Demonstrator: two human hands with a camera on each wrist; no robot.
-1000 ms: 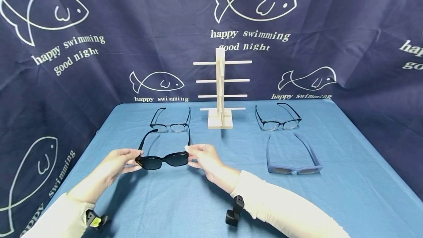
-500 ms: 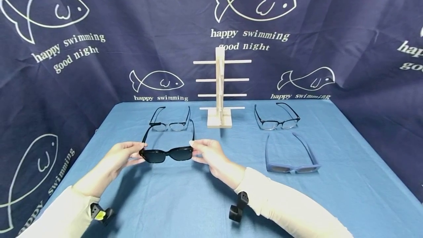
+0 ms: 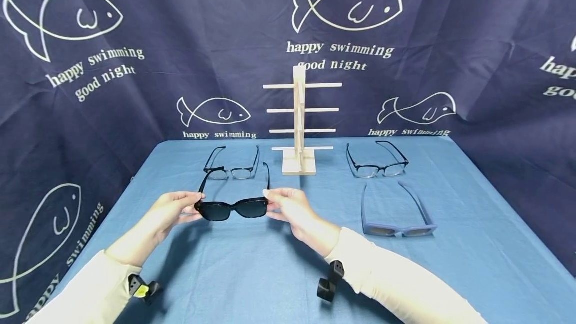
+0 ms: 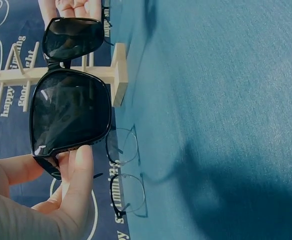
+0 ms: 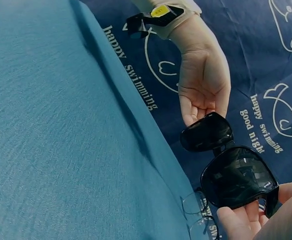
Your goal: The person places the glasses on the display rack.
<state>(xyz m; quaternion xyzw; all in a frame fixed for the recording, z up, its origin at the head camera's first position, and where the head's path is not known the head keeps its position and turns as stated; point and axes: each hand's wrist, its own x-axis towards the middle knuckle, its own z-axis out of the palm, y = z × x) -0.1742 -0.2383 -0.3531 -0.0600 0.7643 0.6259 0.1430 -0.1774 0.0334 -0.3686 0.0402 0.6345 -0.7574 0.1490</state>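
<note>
Black sunglasses [image 3: 232, 209] with dark lenses hang above the blue cloth, front toward me and temples spread backward. My left hand [image 3: 176, 209] pinches their left hinge corner between thumb and fingers. At the opposite corner, my right hand [image 3: 292, 212] pinches the frame the same way. In the left wrist view the near lens [image 4: 71, 112] of the sunglasses fills the space above the left thumb. The right wrist view shows both lenses with the left hand [image 5: 203, 80] at the far end. Just behind the sunglasses lie clear-lens eyeglasses [image 3: 242, 173], partly overlapped by a black temple.
A wooden display rack [image 3: 299, 119] with several crossbars stands at the back centre. To its right lie black-framed eyeglasses [image 3: 381, 170], and nearer, blue-framed sunglasses [image 3: 398, 230]. A dark blue fish-print curtain [image 3: 225, 39] surrounds the blue-covered table [image 3: 270, 284].
Both hands have carried the black sunglasses rightward and slightly away from me, toward the rack. The grip stays the same, and the other glasses lie where they were.
</note>
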